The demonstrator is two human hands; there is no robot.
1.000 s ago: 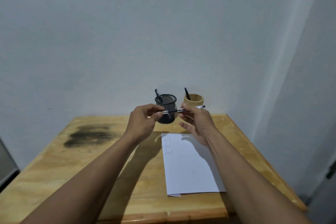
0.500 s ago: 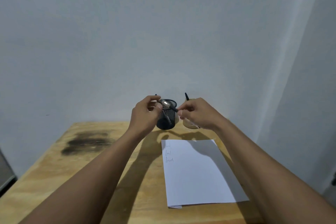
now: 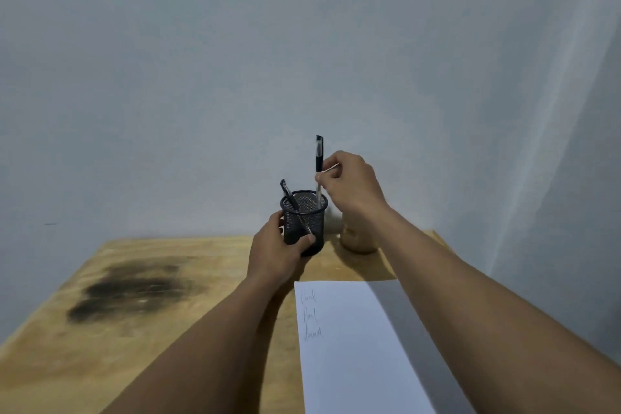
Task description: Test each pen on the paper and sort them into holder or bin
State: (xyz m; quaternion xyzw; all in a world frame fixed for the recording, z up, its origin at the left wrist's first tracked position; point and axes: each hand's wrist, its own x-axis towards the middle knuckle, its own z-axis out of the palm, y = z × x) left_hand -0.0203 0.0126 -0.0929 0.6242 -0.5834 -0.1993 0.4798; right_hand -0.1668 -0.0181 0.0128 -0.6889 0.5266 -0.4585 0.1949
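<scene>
Right hand (image 3: 353,185) and wrist are hiding most of the wooden cup (image 3: 358,244); bottom edge is cutting off the paper (image 3: 349,363), its scribbles (image 3: 311,314) looking too small to read.

We note a wooden table (image 3: 67,380) across the lower frame, a dark stain (image 3: 127,292) lower left, and a grey wall (image 3: 201,77) above.

A plain study corner, home or office: bare pale grey walls (image 3: 168,77), a dark-stained light wooden bench (image 3: 84,363), a black wire-mesh pen holder (image 3: 314,225).
</scene>
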